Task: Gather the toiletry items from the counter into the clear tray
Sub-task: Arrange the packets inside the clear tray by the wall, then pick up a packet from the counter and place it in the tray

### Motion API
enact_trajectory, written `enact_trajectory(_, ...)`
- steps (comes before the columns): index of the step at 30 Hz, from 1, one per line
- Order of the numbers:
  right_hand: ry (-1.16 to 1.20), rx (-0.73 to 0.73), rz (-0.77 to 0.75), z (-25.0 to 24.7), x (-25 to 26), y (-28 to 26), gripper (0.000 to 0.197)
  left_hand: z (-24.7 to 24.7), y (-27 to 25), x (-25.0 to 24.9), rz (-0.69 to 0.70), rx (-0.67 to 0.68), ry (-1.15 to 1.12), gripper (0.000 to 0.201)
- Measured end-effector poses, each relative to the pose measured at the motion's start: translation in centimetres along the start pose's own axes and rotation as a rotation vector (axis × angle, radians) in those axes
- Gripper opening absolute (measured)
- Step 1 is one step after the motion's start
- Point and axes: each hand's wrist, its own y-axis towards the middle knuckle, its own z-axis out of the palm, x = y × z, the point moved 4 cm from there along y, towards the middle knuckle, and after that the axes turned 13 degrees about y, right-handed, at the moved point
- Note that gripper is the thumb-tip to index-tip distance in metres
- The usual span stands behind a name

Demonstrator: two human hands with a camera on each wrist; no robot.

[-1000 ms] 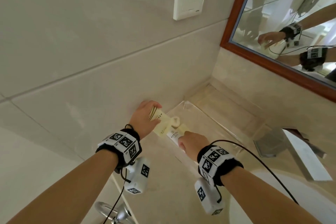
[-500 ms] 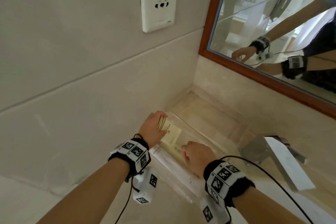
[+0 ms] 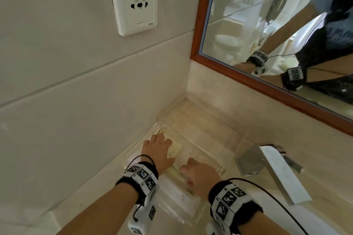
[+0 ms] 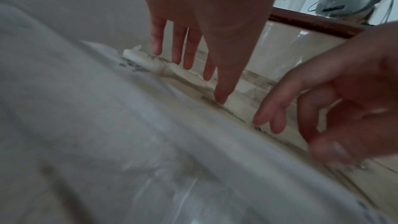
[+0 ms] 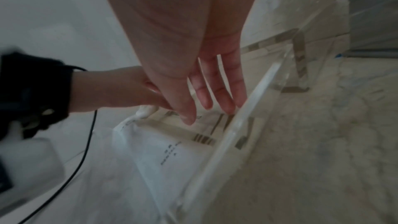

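Observation:
The clear tray sits on the counter in the corner, against the left wall. Pale yellow and white toiletry packets lie flat inside it, and a long white packet fills its near end. My left hand lies flat on the yellow packets, its straight fingers pressing them down. My right hand is beside it, fingers pointing down onto a printed white packet just inside the tray wall. Neither hand grips anything.
A chrome faucet stands right of the tray, with the sink basin below it. A wood-framed mirror hangs above the counter's back. A white wall socket is on the tiled left wall.
Both hands have come down into the tray with the yellow packets. The left hand has let go and flattened on them; the right hand's fingers have straightened onto the white packet.

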Motion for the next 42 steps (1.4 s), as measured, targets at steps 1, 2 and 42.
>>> enact_trajectory(1, -0.003, -0.006, -0.020, 0.2, 0.2, 0.0, 0.039, -0.1, 0.1, 0.2, -0.011, 0.001, -0.002, 0.057)
enact_trajectory(2, -0.007, -0.017, -0.036, 0.3, 0.4, -0.1, 0.040, -0.1, 0.3, 0.5, -0.021, 0.000, -0.002, 0.058)
enact_trajectory(42, -0.066, -0.509, 0.401, -7.5, -7.7, -28.3, 0.034, -17.4, -10.0, -21.8, 0.481, -0.221, -0.213, 0.026)
